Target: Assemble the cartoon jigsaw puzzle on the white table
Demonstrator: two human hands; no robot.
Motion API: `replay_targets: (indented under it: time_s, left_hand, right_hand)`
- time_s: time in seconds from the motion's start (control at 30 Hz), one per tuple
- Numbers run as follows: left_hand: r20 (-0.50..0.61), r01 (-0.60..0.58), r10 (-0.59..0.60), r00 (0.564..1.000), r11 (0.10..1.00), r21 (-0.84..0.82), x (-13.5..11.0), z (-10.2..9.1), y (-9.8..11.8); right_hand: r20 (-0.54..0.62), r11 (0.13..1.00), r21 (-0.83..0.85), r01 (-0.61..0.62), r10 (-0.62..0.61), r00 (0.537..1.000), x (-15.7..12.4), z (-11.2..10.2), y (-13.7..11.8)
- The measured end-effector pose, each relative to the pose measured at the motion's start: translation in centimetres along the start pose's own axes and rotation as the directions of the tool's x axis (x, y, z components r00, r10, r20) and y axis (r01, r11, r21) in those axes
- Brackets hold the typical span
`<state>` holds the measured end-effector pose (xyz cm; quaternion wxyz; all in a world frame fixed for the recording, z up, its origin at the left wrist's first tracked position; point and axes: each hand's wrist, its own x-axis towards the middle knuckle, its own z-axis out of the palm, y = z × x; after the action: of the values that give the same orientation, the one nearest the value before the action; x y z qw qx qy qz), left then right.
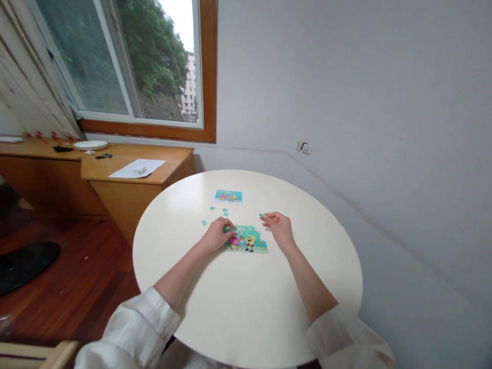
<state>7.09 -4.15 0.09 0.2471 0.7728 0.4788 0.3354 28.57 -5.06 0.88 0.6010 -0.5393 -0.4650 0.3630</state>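
R hand (280,227): pinch, prob. puzzle pc (261,215)

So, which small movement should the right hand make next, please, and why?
Probably the right hand should try its small piece along the jagged upper-right edge of the puzzle, whose corner there looks unfilled.

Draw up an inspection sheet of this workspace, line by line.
Surface: round pale table.
Job's things: partly assembled jigsaw, jagged at its far right corner; picture card beyond it; several loose pieces near the card.
Clutter: white plate and paper on the wooden desk.
Hands: left hand at the jigsaw's left side, grip unclear; right hand pinches a teal piece.
Cables: nothing seen.
Surroundings: window, curtain, pale wall.
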Motion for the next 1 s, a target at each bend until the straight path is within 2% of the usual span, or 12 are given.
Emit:
replay_targets:
  time_s: [0.2,0.37,0.5,0.77,1.0]
  left_hand:
    - [0.112,-0.101,0.094,0.989,0.993,0.063,-0.2,0.3,-0.6]
    - [0.149,-0.123,0.109,0.983,0.988,0.09,-0.3,0.3,-0.5]
    - [0.17,-0.134,0.116,0.979,0.986,0.098,-0.3,0.2,-0.3]
    - [0.185,-0.145,0.123,0.975,0.983,0.109,-0.3,0.2,-0.3]
    - [0.194,-0.138,0.113,0.974,0.983,0.12,-0.4,0.1,-0.1]
  right_hand:
    - [0.0,0.996,-0.093,0.017,-0.017,1.0,0.7,-0.7,0.4]
    - [0.2,0.979,-0.206,0.003,0.039,0.979,0.7,-1.4,0.8]
    - [0.291,0.97,-0.237,-0.047,0.117,0.949,0.4,-1.7,0.8]
    - [0.26,0.935,-0.354,-0.031,0.131,0.957,0.4,-1.8,0.7]
    - [0.267,0.878,-0.476,0.052,0.087,0.96,0.6,-1.8,1.4]
